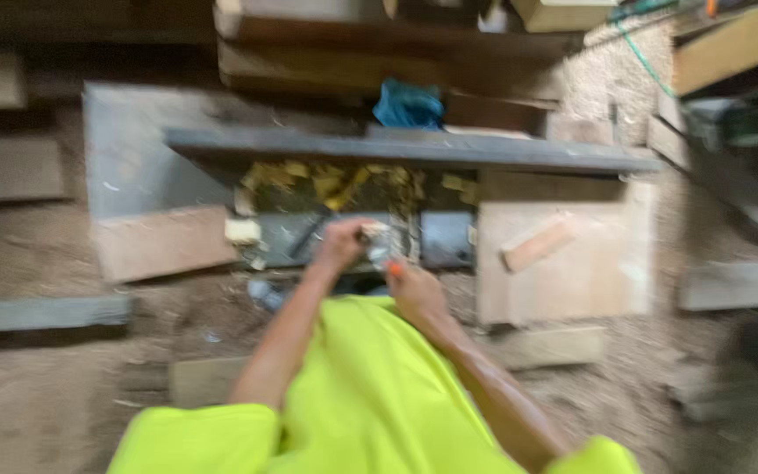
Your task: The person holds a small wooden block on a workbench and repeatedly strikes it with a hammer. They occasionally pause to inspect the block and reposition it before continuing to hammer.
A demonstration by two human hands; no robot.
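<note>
The frame is blurred by motion. My left hand [341,243] and my right hand [412,290] meet at the front of a low grey machine [396,149] with a long flat top. Between them is a small pale object with an orange tip [379,250]; its kind cannot be made out. My left hand is closed around its upper end, and my right hand touches its lower end. Behind the hands, yellowish wood chips [335,180] fill the opening under the machine's top. My bright yellow shirt [370,395] covers the lower middle of the view.
A blue cloth [408,105] lies on the stacked planks behind the machine. A small wood block [537,243] rests on a pale board [572,263] to the right. A reddish board [164,243] lies to the left. Sawdust covers the floor [37,369]. Timber pieces stand at both sides.
</note>
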